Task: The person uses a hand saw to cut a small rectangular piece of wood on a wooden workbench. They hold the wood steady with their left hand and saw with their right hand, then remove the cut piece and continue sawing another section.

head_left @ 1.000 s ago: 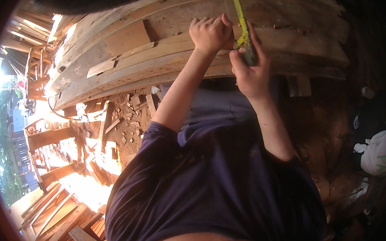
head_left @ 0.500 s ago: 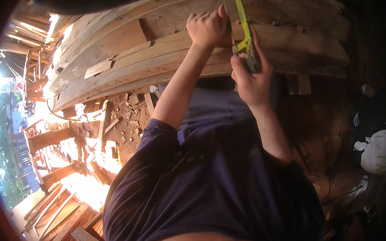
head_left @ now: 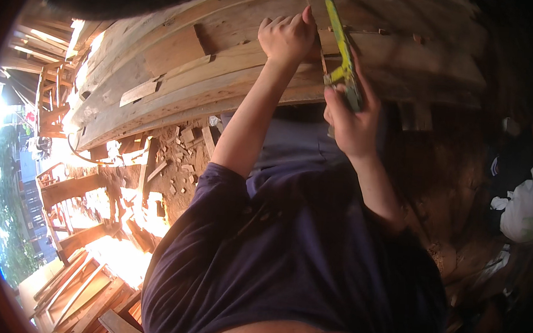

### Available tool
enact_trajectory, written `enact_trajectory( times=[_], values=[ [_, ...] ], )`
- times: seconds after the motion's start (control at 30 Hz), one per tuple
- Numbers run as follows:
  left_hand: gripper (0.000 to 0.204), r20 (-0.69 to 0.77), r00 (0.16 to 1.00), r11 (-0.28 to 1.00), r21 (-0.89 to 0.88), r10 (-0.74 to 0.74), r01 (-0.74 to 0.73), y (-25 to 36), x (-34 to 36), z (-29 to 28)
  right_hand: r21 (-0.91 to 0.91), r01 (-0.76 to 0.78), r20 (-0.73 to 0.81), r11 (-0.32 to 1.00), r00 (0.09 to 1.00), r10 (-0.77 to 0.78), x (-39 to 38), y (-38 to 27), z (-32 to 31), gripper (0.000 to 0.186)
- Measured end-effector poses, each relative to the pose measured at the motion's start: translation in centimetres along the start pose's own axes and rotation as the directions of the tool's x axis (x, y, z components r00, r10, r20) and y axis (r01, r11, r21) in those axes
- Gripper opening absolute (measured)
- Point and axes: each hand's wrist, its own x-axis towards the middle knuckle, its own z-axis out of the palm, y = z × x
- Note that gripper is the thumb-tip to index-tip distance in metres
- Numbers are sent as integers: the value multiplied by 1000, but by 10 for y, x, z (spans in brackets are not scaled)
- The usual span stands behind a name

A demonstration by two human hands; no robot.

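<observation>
R hand (head_left: 355, 128): fingers gripping handle of 1 yellow-green saw (head_left: 338, 27), frame pointing away from body over worktop (head_left: 434, 67); thin blade (head_left: 323, 59) running along its L side. L hand (head_left: 285, 42): fingers curling in, thumb sticking out, just beside blade; can't tell if holding anything. On worktop: 1 squarish board (head_left: 173, 52) & 1 loose strip (head_left: 140, 93) lying L; 2 small wood bits (head_left: 381, 31) lying R of saw. Scraps (head_left: 186, 138) littering ground below, too many to count. Far R: 1 white bag (head_left: 522, 209) showing faint green mark, too blurred to read. Dark curved band (head_left: 136, 1) blocking view top L.
</observation>
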Motion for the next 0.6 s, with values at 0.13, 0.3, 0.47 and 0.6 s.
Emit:
enact_trajectory(
  times=[0.13,0.3,0.47,0.6],
  values=[
    [50,14,1000,1000,10,19,-19,-4,2,0,-25,39,40,999,998,-38,22,9,2,70],
    [47,30,1000,999,51,4,-5,-10,7,7,-186,167,108,968,983,-149,-5,11,2,72],
    [46,-9,999,999,-26,34,-34,0,-4,-10,-124,88,28,988,996,-85,1,7,-1,69],
    [47,-27,998,999,-15,51,-51,-2,-1,-9,-104,87,32,991,996,-84,32,15,9,71]
  ],
)
